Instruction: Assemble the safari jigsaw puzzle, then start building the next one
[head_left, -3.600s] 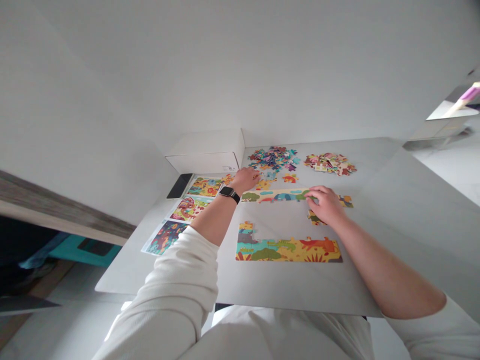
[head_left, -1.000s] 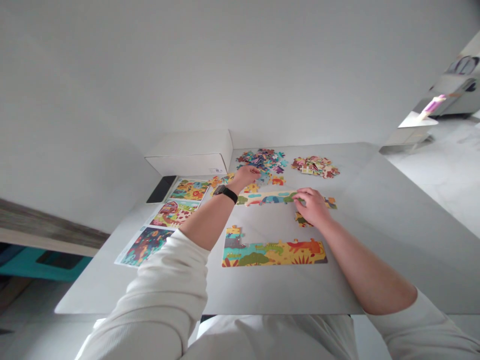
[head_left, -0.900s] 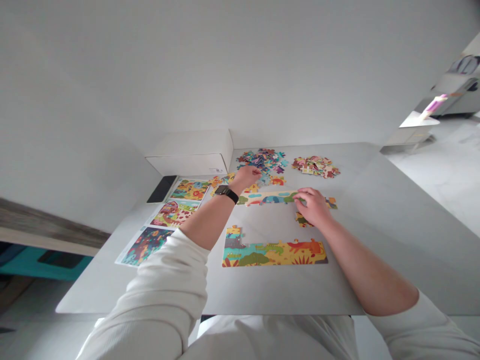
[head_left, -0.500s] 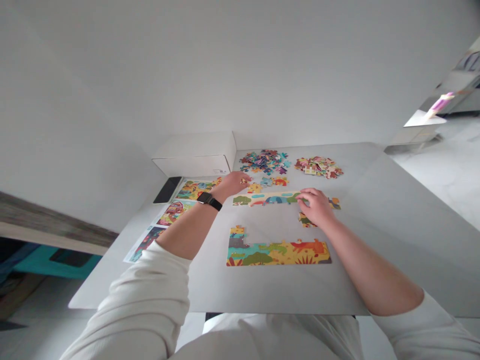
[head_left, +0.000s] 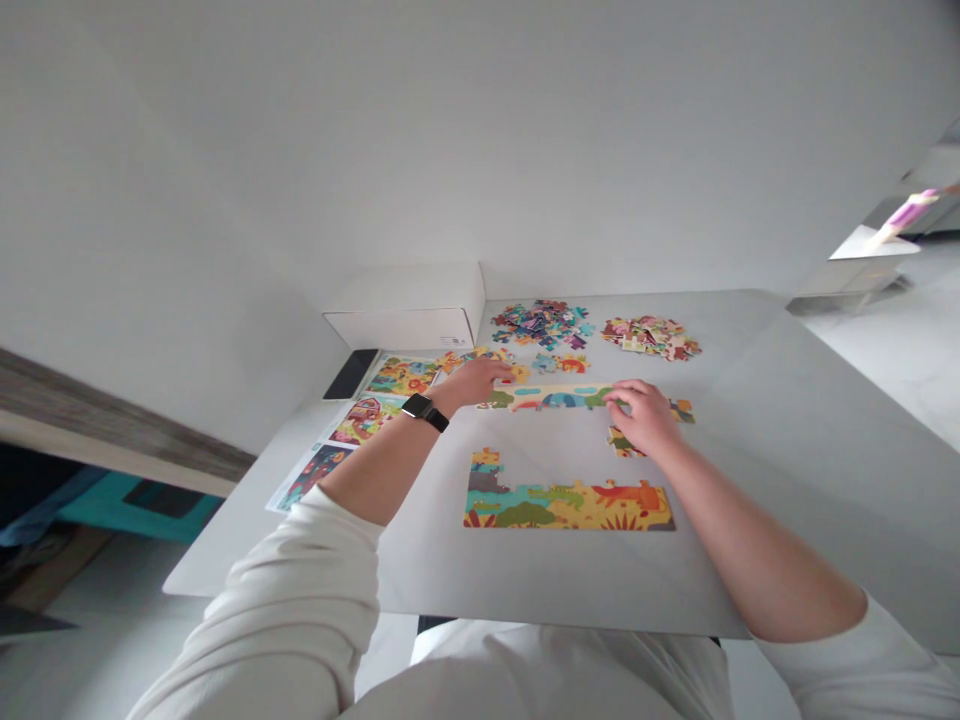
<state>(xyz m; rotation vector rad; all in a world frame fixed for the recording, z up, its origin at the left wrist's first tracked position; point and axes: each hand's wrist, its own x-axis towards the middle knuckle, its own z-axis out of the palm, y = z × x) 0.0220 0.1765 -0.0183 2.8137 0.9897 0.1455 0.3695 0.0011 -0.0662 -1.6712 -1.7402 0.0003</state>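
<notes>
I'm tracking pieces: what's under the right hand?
Parts of the strip and other pieces show around the right hand; whatever its palm covers is hidden.

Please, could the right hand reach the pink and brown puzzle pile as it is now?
Probably yes: the right hand is at the upper puzzle strip, the pile lies just beyond, and nothing visible stands between hand and pile.

A closed white box [head_left: 401, 328], a small printed label on its front, sits at the far side of the pale table [head_left: 772, 420], by the plain grey wall [head_left: 600, 150]. A flat black slab [head_left: 351, 374] lies just in front of it. Over on the left, a wood-grained strip [head_left: 112, 412] slants down above something teal [head_left: 105, 507]; off right, a purple-and-white object [head_left: 909, 212], too blurred to name, rests on a white ledge [head_left: 856, 242].
</notes>
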